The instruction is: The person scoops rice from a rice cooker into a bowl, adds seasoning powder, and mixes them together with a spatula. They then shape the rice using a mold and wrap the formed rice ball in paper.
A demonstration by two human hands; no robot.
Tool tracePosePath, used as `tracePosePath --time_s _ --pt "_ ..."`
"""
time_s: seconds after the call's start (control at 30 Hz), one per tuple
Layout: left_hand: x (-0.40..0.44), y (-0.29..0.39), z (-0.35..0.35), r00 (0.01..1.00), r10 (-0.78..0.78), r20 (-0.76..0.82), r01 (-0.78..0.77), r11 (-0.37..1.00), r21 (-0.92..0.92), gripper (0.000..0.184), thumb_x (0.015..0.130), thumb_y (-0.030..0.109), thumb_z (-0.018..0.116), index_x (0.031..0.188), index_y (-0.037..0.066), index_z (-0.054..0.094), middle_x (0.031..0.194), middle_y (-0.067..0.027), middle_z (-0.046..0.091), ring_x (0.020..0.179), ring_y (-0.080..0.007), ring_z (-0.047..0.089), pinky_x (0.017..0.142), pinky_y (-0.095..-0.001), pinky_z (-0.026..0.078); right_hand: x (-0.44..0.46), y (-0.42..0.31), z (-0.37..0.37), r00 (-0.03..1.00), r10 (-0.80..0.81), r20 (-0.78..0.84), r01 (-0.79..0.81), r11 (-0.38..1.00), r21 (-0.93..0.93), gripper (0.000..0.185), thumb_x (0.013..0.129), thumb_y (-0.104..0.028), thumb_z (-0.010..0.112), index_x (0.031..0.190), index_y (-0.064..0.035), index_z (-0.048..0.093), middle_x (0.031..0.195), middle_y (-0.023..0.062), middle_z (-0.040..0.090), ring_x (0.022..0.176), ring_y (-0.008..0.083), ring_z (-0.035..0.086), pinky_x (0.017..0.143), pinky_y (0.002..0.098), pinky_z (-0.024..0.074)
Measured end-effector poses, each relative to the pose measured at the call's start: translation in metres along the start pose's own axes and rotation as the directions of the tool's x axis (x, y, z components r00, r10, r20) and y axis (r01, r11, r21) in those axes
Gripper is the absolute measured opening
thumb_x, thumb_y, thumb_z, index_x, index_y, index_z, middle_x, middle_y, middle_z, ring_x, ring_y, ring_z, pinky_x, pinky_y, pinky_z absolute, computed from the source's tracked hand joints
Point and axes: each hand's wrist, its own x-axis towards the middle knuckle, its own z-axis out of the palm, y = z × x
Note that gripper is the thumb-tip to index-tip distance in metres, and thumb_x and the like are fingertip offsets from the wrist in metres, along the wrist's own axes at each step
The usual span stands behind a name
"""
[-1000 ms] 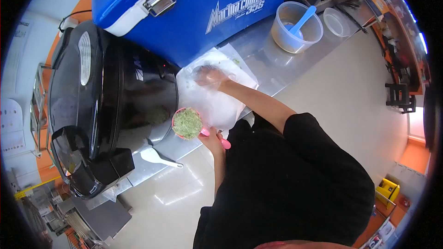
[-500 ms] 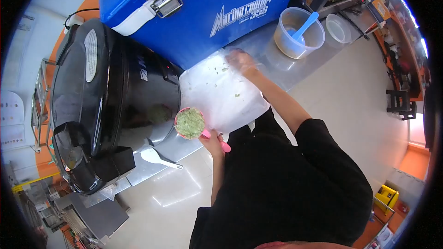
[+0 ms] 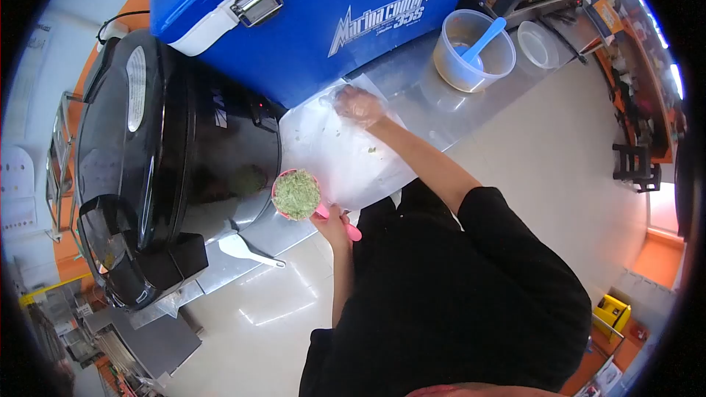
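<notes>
A pink scoop [image 3: 322, 210] heaped with pale green shredded flakes [image 3: 298, 195] is in my left hand [image 3: 334, 226], whose fingers wrap round its handle. The scoop is held level at the near left edge of a white paper sheet [image 3: 323, 151]. My right hand [image 3: 359, 106], in a clear plastic glove, is at the far part of the sheet with its fingers curled inward. Whatever lies under those fingers is hidden. A few green bits are scattered on the paper.
A black rice cooker [image 3: 220, 125] stands at the left and a blue cooler [image 3: 309, 37] behind the sheet. A white rice paddle [image 3: 246, 250] lies at the counter's near edge. Right of the sheet are a clear tub [image 3: 450, 66] with a blue spoon [image 3: 485, 39] and a round lid [image 3: 537, 44].
My right hand has moved left across the paper, and fewer green bits show there. My left hand still holds the heaped scoop in nearly the same place. The view has shifted slightly.
</notes>
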Motion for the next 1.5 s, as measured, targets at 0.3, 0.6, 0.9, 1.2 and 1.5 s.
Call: tracePosePath --time_s 0.3,0.6,0.9,1.2,1.5 --pt "-0.003 0.003 0.004 0.998 0.020 -0.052 -0.021 0.999 -0.030 0.039 0.074 -0.001 0.053 0.107 0.006 0.033 0.081 -0.0080 0.048 0.041 -0.0090 0.041 0.032 -0.0197 0.031 -0.061 -0.029 -0.057 0.999 0.025 -0.037 -0.013 0.954 0.301 0.034 0.075 -0.031 0.058 0.100 -0.0086 0.055 0.093 0.0153 0.056 0.083 0.0306 0.056 0.073 0.0355 0.0465" --pt "-0.029 0.032 -0.027 0.999 -0.026 0.044 0.029 0.997 -0.073 0.020 0.086 0.018 0.042 0.102 0.007 0.036 0.059 -0.0075 0.046 0.035 -0.0117 0.040 0.030 -0.0215 0.032 -0.082 -0.018 -0.025 0.988 -0.042 0.150 -0.114 0.463 0.879 0.030 0.080 -0.034 0.057 0.094 -0.0072 0.059 0.091 0.0076 0.060 0.083 0.0152 0.056 0.070 0.0265 0.0460" --pt "-0.042 0.078 0.034 0.963 -0.128 0.236 0.103 0.988 0.115 0.018 0.089 0.009 0.035 0.106 0.012 0.033 0.067 -0.0071 0.050 0.040 -0.0101 0.042 0.032 -0.0222 0.033 -0.069 -0.121 -0.159 0.903 -0.375 -0.208 0.428 0.774 0.466 0.030 0.080 -0.023 0.053 0.105 -0.0065 0.052 0.107 0.0113 0.052 0.098 0.0236 0.050 0.084 0.0346 0.0382" --pt "-0.035 0.094 0.064 0.944 -0.112 0.309 -0.040 0.895 0.445 0.009 0.089 0.012 0.037 0.096 0.007 0.032 0.059 -0.0047 0.045 0.036 -0.0109 0.039 0.034 -0.0229 0.034 -0.075 -0.111 -0.173 0.930 -0.367 -0.018 0.365 0.920 0.141 0.040 0.079 -0.020 0.045 0.115 -0.0038 0.044 0.109 0.0151 0.048 0.103 0.0292 0.045 0.091 0.0407 0.0322" --pt "-0.010 0.103 0.059 0.843 -0.323 0.429 0.137 0.902 0.409 0.014 0.089 0.020 0.041 0.093 0.010 0.034 0.054 -0.0030 0.042 0.037 -0.0096 0.038 0.034 -0.0224 0.033 -0.058 -0.043 -0.203 0.977 -0.142 0.157 -0.151 0.055 0.987 0.064 0.086 -0.048 0.036 0.132 -0.0051 0.024 0.137 0.0086 0.024 0.125 0.0207 0.024 0.102 0.0341 0.0203"
